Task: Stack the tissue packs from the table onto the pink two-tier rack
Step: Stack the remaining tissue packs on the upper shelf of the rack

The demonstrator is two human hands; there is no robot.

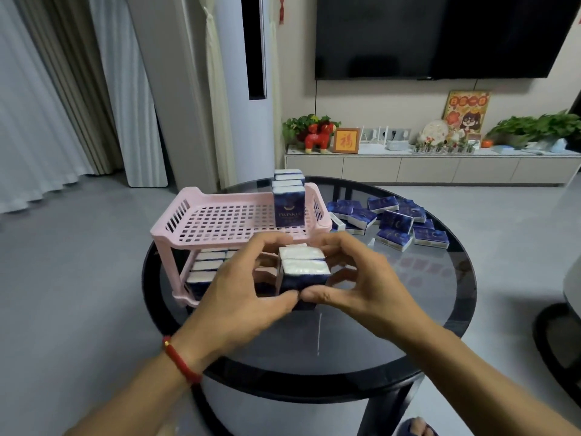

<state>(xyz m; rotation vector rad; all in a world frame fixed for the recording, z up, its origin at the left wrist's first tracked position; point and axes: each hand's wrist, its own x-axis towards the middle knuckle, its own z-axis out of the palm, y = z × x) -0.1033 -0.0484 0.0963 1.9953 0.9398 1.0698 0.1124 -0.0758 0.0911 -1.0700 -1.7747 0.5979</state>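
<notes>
Fingers [269,243] of the left hand [239,287] and right hand [361,278] are curling around upright tissue packs [303,272], clamping them between both thumbs and fingertips beside the pink rack [239,215].

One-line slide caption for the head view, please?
Both hands grip upright tissue packs before the pink rack; more lie on the table.

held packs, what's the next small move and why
Probably lift the held packs, gripped between left hand and right hand, onto the rack top tier beside the upright row. The lower tier looks largely filled and the top is mostly bare.
</notes>
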